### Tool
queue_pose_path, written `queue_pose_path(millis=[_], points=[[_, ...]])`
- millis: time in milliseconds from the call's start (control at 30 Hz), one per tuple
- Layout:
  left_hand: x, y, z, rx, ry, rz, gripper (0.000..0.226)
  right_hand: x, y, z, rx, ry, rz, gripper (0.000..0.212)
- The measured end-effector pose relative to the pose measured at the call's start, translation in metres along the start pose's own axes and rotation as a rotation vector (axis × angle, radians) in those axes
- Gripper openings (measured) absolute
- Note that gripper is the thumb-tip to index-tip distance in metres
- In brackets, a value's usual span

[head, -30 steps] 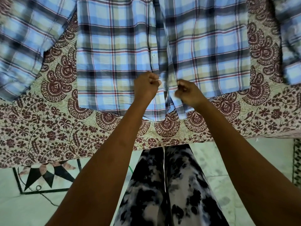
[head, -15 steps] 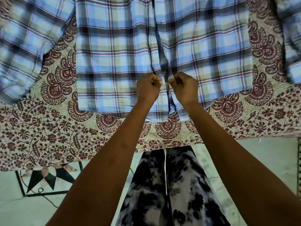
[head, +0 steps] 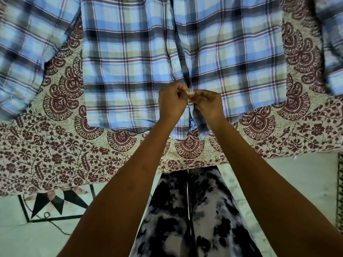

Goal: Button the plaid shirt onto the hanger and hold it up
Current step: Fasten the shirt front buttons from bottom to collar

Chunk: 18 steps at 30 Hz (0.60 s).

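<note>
- Two bare forearms reach forward from the bottom of the view and meet over the lower front of the shirt.
- Far left, one long sleeve (head: 27, 58) of the blue, beige and dark-striped plaid cotton shirt (head: 130, 71) lies spread out and blurred across the cloth beneath it.
- That cloth is a cream bedsheet printed with maroon paisley and flower motifs (head: 61, 154); it covers a flat surface, and its near edge hangs toward the pale patterned floor tiles (head: 37, 229).
- The shirt body lies flat on the sheet, front side up, with its hem nearest the person.
- A small pale button (head: 174, 62) shows on the left front edge, above the hands.
- The left hand (head: 171, 101) is curled tight, thumb and fingers pinching the left front edge of the shirt just beside the centre opening.
- Between the hands the two front edges meet; whether a button is through its hole there cannot be told.
- The right hand (head: 208, 103) is likewise curled, its fingertips pinching the right front edge, and it touches the left hand.
- Below the hands the lowest part of the shirt front gapes slightly open.
- Far right, the other plaid sleeve (head: 332, 52) runs off the picture.
- Lowest in the view are legs in black and white mottled trousers (head: 189, 219).
</note>
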<state>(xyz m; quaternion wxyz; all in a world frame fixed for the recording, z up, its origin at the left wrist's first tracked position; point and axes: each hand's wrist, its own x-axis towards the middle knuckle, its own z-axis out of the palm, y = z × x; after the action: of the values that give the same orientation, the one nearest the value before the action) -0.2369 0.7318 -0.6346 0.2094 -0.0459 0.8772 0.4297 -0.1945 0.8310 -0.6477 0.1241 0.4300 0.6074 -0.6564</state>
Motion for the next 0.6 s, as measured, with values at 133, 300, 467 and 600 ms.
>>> queue_pose_path(millis=[133, 300, 467, 600], points=[[0.0045, -0.0035, -0.0010, -0.065, -0.029, -0.105, 0.009, -0.0003, -0.0005, -0.0001, 0.017, -0.007, 0.034, 0.009], [0.0085, -0.0042, 0.0006, -0.047, -0.063, -0.148, 0.009, 0.0004, -0.0017, -0.0024, 0.082, -0.054, 0.089, 0.024], [0.0098, -0.0055, -0.0019, -0.099, -0.093, -0.190, 0.008, 0.0012, -0.0015, -0.0068, 0.156, -0.117, 0.103, 0.023], [0.0096, -0.0069, -0.0007, -0.141, -0.067, -0.265, 0.017, 0.0032, -0.0007, 0.0013, 0.016, -0.044, -0.023, 0.026]])
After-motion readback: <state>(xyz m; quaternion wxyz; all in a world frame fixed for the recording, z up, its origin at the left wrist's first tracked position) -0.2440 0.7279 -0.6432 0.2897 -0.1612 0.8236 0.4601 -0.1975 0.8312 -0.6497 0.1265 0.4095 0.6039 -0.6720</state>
